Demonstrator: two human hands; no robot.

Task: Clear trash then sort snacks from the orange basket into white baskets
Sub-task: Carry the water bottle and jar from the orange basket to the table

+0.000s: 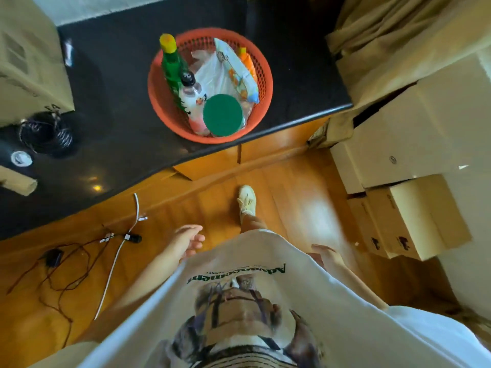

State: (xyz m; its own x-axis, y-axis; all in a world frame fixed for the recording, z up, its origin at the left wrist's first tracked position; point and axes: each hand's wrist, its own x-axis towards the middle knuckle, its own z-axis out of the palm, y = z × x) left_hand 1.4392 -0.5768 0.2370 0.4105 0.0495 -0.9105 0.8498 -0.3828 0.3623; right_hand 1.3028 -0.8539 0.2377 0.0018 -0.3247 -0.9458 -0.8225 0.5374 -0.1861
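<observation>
1. We stand back from the dark bench point(119, 128) with both hands low at our sides: the left hand point(190, 241), at 9 o'clock of our shirt hem, has a loose, spread grip with nothing in it; the right hand point(325, 254), at 3 o'clock, looks slack and empty too, though partly hidden
2. The orange basket point(261, 83) sits close to the bench's near edge, at 12 o'clock from us; a careless tug could drag it over the lip
3. The green bottle point(171, 67) and the clear bottle point(192, 95) lean at 9 o'clock inside; lifting one may topple the other
4. The clear plastic bag point(212, 75) at centre is likely the trash, and pulling it could drag the snack packet point(239, 73) out with it
5. The green lid point(222, 115) at 6 o'clock covers what lies below, so we may misjudge it
6. No white baskets show, so we could sort wrongly
7. Cables point(114, 256) on the floor at our 9 o'clock could catch a foot
</observation>
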